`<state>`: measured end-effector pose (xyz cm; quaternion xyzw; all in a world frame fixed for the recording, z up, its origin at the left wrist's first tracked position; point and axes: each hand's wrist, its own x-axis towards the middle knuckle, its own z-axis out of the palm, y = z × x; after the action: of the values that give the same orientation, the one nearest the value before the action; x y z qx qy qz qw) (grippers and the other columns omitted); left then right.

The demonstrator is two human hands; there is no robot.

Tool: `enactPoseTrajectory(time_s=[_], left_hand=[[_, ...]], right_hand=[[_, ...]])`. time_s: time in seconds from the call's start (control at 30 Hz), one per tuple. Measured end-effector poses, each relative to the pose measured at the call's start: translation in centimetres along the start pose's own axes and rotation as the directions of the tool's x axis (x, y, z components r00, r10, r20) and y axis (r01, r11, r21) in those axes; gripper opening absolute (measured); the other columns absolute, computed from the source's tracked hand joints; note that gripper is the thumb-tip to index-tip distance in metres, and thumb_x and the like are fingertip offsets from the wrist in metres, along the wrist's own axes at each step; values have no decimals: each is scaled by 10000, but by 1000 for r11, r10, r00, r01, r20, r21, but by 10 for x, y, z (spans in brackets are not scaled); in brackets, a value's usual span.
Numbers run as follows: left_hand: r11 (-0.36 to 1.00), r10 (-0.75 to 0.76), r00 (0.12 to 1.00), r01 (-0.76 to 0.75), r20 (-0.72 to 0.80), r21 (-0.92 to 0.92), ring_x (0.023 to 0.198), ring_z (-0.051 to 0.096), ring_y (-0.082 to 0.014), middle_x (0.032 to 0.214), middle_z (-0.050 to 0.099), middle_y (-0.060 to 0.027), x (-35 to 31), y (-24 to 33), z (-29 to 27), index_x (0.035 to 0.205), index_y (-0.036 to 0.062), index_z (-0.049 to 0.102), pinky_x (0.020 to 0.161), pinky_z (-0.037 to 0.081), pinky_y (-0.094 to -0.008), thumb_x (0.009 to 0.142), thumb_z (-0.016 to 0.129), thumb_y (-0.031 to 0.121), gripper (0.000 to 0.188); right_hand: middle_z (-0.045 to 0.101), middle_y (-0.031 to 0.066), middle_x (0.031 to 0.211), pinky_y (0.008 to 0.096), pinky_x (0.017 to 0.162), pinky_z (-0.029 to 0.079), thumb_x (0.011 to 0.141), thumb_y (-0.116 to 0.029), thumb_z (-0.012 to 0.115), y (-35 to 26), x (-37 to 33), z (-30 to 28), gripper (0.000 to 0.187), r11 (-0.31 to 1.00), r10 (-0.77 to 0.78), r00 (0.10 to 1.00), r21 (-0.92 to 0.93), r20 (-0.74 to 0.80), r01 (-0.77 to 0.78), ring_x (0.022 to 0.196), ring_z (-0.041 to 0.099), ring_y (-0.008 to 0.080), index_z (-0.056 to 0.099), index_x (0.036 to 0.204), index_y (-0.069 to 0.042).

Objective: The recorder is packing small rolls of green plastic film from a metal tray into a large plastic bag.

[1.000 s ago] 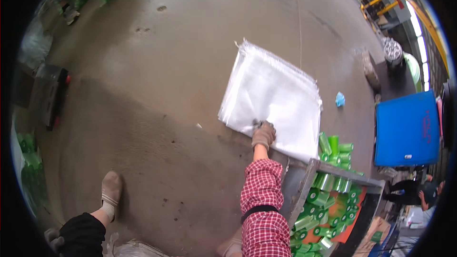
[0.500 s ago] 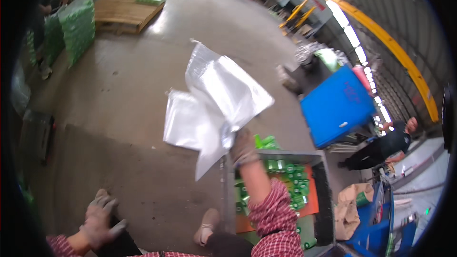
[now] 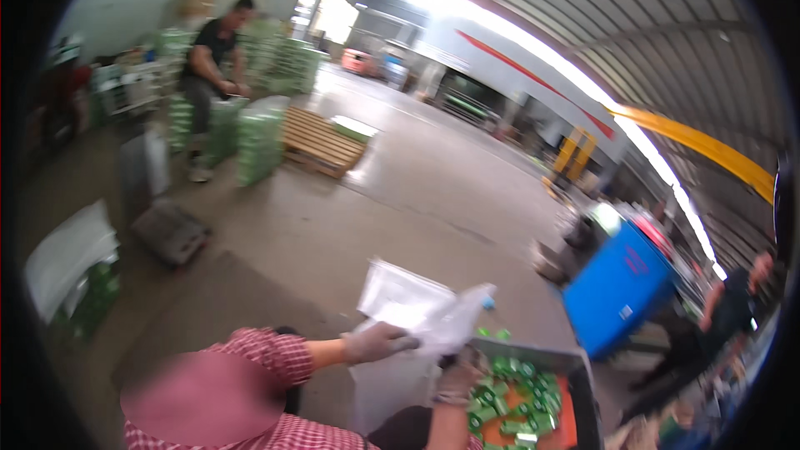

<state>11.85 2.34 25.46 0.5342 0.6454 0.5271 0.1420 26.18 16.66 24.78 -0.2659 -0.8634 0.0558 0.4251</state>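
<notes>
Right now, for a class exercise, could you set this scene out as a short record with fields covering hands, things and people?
Left hand: gloved, at a white sheet; contact unclear
Right hand: gloved, at the sheet beside the bin; grip blurred
Bin: dark-walled, holding green cylinders over an orange base
Beyond the hands: more white sheeting
Background: blue container at right; wooden pallet further back
Other people: one person near green bundles; another person at far right
</notes>
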Motion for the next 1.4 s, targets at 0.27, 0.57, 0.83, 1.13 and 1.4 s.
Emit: enactPoseTrajectory(time_s=[0.27,0.57,0.83,1.13,1.4], left_hand=[[758,289,936,-96,-200,645,617,616,-278,669,620,-135,75,95,-107,832,83,637,551,475,-401,850,475,328,295],[200,244,882,-453,404,869,624,638,-250,646,634,-87,51,165,-49,725,69,663,509,500,-382,676,574,110,110],[511,188,916,-400,355,761,692,642,-263,751,656,-115,12,157,28,826,72,685,608,513,-394,679,602,145,184],[791,257,913,-388,318,474,816,607,-252,913,638,-91,-57,38,36,923,101,657,663,486,-357,713,569,206,251],[663,-580,796,339,172,667,1018,570,-280,1056,616,-141,-108,-40,-59,1101,54,594,887,428,-362,771,567,230,375]], right_hand=[[574,255,1030,372,811,434,934,-316,386,12,-49,-91,391,592,617,785,626,54,-508,862,560,316,569,1089,-7],[604,152,872,352,743,485,823,-128,530,-56,-78,-162,227,583,603,797,706,-45,-401,816,585,279,578,983,26],[610,191,1024,438,776,472,820,-227,599,-73,-23,-26,418,992,84,701,-128,708,10,966,587,312,513,1150,14],[604,184,1043,433,785,470,827,-225,575,-67,-37,5,383,992,-3,701,89,714,-87,956,587,316,529,1126,11],[599,178,1060,429,793,468,834,-222,554,-56,-22,23,356,983,-69,686,165,724,-75,947,587,319,543,1106,8]])
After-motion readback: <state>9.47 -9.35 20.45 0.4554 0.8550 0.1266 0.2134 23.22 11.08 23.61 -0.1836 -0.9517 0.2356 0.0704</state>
